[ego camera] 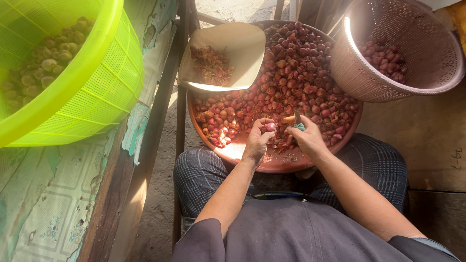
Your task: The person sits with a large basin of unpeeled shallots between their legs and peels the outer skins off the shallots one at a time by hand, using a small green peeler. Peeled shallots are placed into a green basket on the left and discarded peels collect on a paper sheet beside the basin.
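Observation:
A wide reddish-brown basin (272,162) rests on my lap, heaped with red shallots (291,73). My left hand (256,141) is closed around one shallot (270,127) over the basin's near side. My right hand (307,139) grips a small knife (297,119) with a teal handle, its blade pointing up, close beside the held shallot. Loose skins lie in the basin under both hands.
A cream scoop-shaped tray (242,48) with shallot peelings lies on the basin's far left. A pink perforated basket (422,58) with some shallots stands at the right. A lime-green basket (97,73) of pale peeled bulbs sits on a worn table (58,204) at the left.

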